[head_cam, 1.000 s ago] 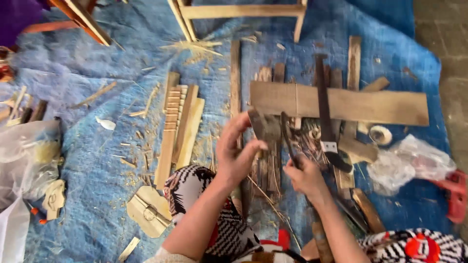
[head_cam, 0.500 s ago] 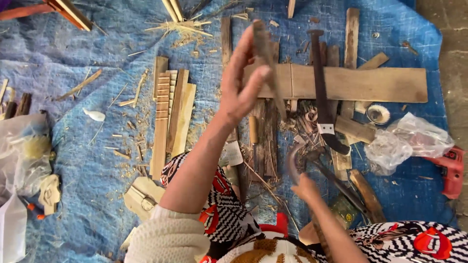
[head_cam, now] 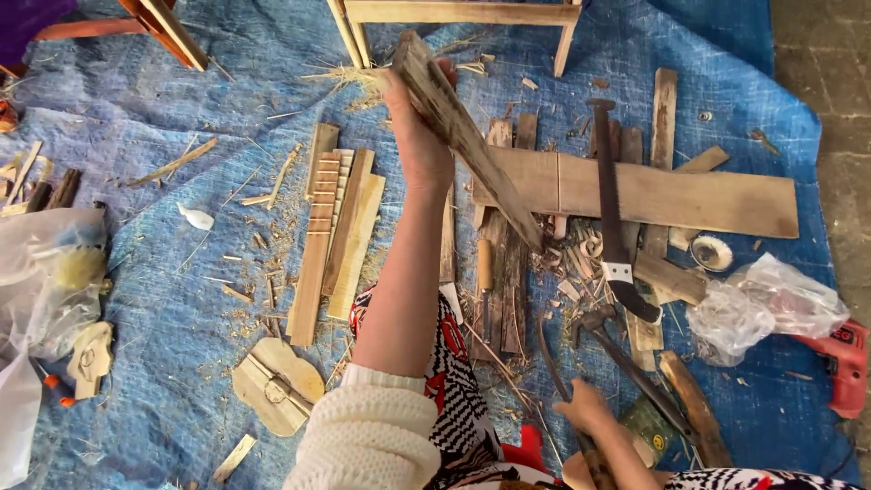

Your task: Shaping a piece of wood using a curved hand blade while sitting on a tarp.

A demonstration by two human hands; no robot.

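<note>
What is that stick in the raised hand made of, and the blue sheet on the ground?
The stick in the left hand looks like rough, unpainted wood: grey-brown, grainy, splintery. The blue sheet seems to be woven plastic tarp: creased, with a fine crisscross weave.

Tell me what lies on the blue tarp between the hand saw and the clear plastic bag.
In the head view, between the hand saw and the plastic bag lie wood offcuts and a small round tape roll.

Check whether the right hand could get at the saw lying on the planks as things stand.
Probably not freely: the right hand is already closed around a curved blade tool. The saw lies uncovered just ahead of it, handle end nearest, so the path itself looks open.
</note>
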